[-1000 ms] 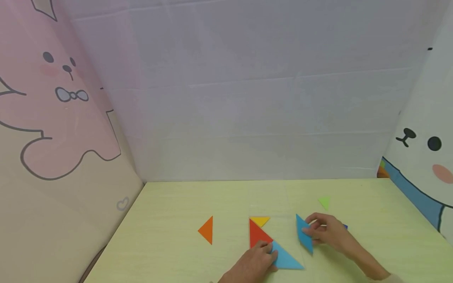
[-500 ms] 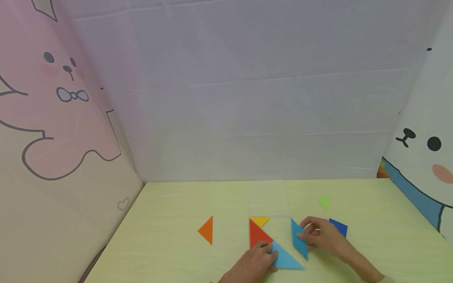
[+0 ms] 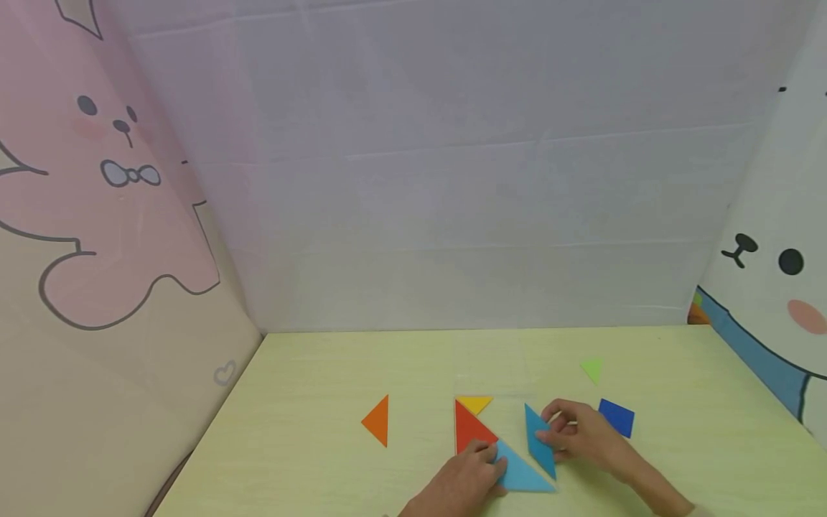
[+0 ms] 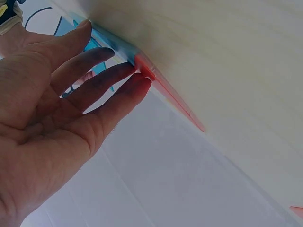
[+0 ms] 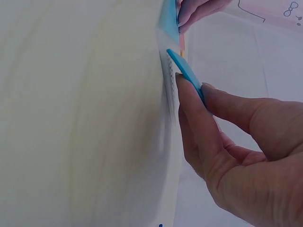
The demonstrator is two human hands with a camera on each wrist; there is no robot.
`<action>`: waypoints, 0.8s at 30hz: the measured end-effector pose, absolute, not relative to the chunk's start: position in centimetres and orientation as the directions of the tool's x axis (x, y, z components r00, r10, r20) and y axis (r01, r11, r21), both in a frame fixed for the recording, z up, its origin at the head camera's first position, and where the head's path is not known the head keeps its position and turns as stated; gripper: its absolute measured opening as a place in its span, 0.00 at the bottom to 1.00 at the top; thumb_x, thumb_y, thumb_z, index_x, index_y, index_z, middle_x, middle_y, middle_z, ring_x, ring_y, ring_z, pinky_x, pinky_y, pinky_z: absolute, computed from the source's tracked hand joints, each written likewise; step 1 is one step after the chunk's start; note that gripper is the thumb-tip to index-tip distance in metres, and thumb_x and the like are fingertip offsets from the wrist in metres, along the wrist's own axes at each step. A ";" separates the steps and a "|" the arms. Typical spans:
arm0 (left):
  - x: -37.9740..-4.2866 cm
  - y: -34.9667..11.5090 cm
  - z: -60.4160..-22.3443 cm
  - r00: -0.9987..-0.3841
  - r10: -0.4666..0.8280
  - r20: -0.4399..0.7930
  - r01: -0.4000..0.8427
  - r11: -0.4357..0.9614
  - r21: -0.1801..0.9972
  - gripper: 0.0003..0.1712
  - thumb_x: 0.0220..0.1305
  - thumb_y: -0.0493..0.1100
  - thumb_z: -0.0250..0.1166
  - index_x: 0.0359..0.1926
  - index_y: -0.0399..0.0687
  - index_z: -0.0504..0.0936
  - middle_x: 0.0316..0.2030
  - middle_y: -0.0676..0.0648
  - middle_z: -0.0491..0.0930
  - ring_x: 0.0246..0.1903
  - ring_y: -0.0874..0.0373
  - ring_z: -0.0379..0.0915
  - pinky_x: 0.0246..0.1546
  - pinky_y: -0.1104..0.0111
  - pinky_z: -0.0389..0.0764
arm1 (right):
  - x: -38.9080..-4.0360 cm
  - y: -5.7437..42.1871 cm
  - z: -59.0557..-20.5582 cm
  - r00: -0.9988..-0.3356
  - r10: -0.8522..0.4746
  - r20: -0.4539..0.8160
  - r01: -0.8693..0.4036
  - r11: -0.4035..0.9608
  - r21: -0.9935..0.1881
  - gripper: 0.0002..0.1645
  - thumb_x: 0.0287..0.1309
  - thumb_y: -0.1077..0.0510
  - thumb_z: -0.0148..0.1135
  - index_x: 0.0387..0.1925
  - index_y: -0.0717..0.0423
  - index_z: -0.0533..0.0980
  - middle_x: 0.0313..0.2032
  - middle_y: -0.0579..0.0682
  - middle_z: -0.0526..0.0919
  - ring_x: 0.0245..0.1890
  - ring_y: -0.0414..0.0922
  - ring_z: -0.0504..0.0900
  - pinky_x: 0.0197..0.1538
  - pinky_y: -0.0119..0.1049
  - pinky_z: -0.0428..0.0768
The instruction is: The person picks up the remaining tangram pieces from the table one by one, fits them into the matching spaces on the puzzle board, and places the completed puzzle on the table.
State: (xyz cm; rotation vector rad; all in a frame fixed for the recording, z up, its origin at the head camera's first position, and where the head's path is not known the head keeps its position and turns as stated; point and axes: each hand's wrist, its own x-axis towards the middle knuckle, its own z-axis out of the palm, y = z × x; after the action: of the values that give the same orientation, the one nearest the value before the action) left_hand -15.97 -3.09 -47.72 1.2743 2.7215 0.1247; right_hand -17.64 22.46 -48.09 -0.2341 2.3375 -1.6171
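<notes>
In the head view my left hand [image 3: 461, 477] rests its fingertips on the red triangle [image 3: 470, 428] and the light blue triangle [image 3: 520, 471], which lie edge to edge on the table. The left wrist view shows the fingers extended and slightly bent at the red piece [image 4: 174, 97]. Between thumb and fingers my right hand [image 3: 584, 436] pinches a blue parallelogram tile [image 3: 538, 438], tilted, close to the light blue triangle's slanted side. Its edge and the thumb's grip show in the right wrist view, where the tile [image 5: 187, 71] is above the table.
A yellow triangle [image 3: 475, 403] lies behind the red one. Further left is an orange triangle [image 3: 378, 422]. On the right lie a dark blue square [image 3: 617, 416] and a small green triangle [image 3: 594, 369]. Printed curtains enclose the table [image 3: 310, 459].
My right hand has moved left and slightly nearer with the parallelogram tile, toward the light blue triangle. This uncovers the dark blue square. The left hand has stayed in place.
</notes>
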 end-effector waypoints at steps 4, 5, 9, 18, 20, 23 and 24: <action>-16.0 -3.1 -47.7 -0.629 0.773 -0.080 0.764 0.634 0.121 0.24 0.71 0.56 0.64 0.61 0.51 0.84 0.52 0.55 0.83 0.46 0.65 0.72 0.49 0.79 0.76 | -17.5 22.2 -48.1 -0.948 -0.286 -0.142 0.029 0.366 -0.930 0.17 0.62 0.60 0.72 0.46 0.67 0.75 0.32 0.52 0.79 0.31 0.48 0.83 0.33 0.39 0.87; -16.0 -3.1 -47.7 -0.628 0.774 -0.078 0.765 0.633 0.119 0.24 0.71 0.56 0.64 0.61 0.51 0.84 0.51 0.55 0.83 0.46 0.65 0.71 0.49 0.79 0.76 | -17.5 22.2 -48.1 -0.948 -0.284 -0.142 0.029 0.368 -0.929 0.17 0.62 0.60 0.72 0.45 0.66 0.75 0.31 0.52 0.79 0.31 0.48 0.83 0.33 0.39 0.87; -16.0 -3.0 -47.8 -0.631 0.772 -0.077 0.763 0.636 0.117 0.23 0.70 0.56 0.65 0.60 0.51 0.85 0.50 0.55 0.83 0.45 0.65 0.71 0.48 0.79 0.76 | -17.4 22.0 -48.2 -0.950 -0.284 -0.131 0.014 0.381 -0.925 0.17 0.62 0.60 0.73 0.45 0.66 0.75 0.31 0.52 0.79 0.29 0.48 0.83 0.32 0.39 0.86; -16.0 -2.9 -47.7 -0.642 0.761 -0.092 0.749 0.648 0.134 0.24 0.69 0.56 0.65 0.61 0.52 0.84 0.52 0.55 0.83 0.48 0.65 0.72 0.50 0.78 0.77 | -17.2 21.6 -48.1 -0.952 -0.286 -0.113 -0.016 0.415 -0.910 0.15 0.62 0.61 0.72 0.44 0.66 0.76 0.30 0.51 0.79 0.27 0.46 0.83 0.31 0.38 0.86; -16.0 -2.9 -47.6 -0.643 0.760 -0.095 0.749 0.649 0.134 0.24 0.69 0.56 0.65 0.61 0.52 0.84 0.52 0.54 0.83 0.48 0.65 0.72 0.50 0.78 0.77 | -17.2 21.6 -48.1 -0.951 -0.292 -0.105 -0.028 0.421 -0.907 0.15 0.62 0.62 0.72 0.43 0.66 0.76 0.30 0.51 0.79 0.27 0.46 0.82 0.30 0.37 0.86; -15.9 -3.0 -47.6 -0.642 0.760 -0.095 0.749 0.649 0.129 0.24 0.69 0.56 0.65 0.61 0.52 0.84 0.52 0.54 0.83 0.47 0.65 0.72 0.50 0.78 0.77 | -17.2 21.6 -48.2 -0.950 -0.296 -0.098 -0.039 0.424 -0.905 0.15 0.62 0.62 0.72 0.43 0.66 0.76 0.29 0.51 0.79 0.26 0.47 0.82 0.30 0.38 0.85; -15.9 -3.0 -47.6 -0.642 0.760 -0.094 0.750 0.649 0.128 0.24 0.69 0.56 0.65 0.61 0.52 0.84 0.52 0.54 0.83 0.47 0.65 0.72 0.50 0.79 0.77 | -17.2 21.6 -48.2 -0.950 -0.298 -0.095 -0.043 0.425 -0.904 0.14 0.62 0.62 0.72 0.43 0.67 0.76 0.29 0.51 0.79 0.26 0.47 0.82 0.30 0.38 0.85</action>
State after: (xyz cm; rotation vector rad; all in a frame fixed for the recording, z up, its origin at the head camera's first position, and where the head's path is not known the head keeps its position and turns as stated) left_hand -15.94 -2.96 -47.62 1.2549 2.7246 0.1155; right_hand -17.22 21.57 -48.21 -0.2984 2.4393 -1.5372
